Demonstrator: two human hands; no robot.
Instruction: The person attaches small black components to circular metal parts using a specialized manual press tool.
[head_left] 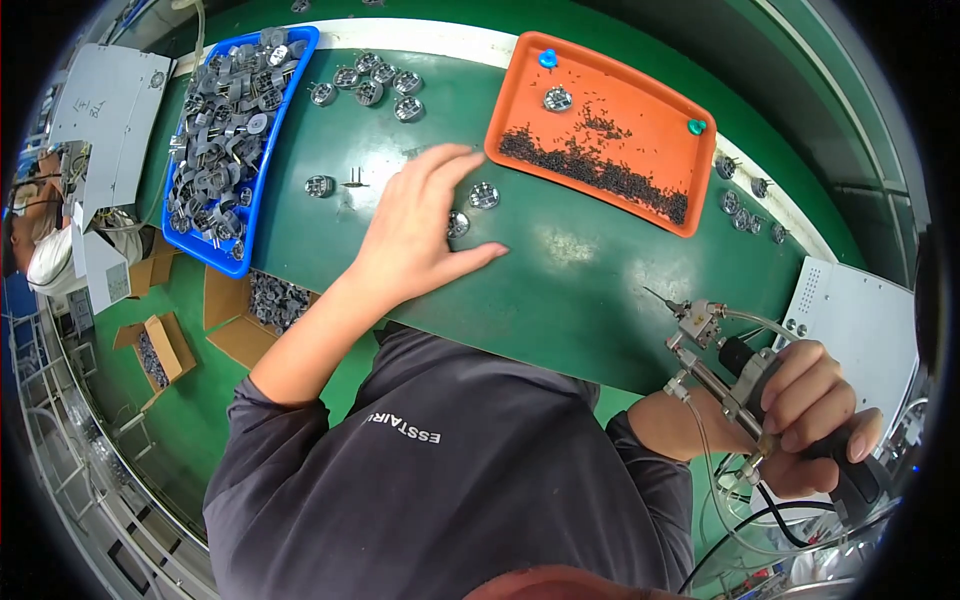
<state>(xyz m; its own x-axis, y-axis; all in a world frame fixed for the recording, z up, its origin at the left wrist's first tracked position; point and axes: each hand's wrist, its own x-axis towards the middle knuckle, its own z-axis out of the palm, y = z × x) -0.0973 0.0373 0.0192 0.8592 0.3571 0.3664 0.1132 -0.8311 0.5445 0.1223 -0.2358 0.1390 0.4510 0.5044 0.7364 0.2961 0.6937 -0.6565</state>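
My left hand is over the green tabletop, palm down, with fingers stretched and the thumb spread. Between thumb and fingers a small round plug part shows partly from under the hand; I cannot tell whether they touch. Beside it, near the fingertips, lies another round grey plug part. My right hand, at the right edge of the bench, is wrapped round the black handle of a pistol-grip tool. This tool has a metal body, attached tubes and a thin needle-like tip pointing up and left over the tabletop.
An orange tray holds many tiny dark pieces and one round part. To the left, a blue bin is heaped with grey plug parts. More round parts lie at the back. Cardboard boxes stand on the floor.
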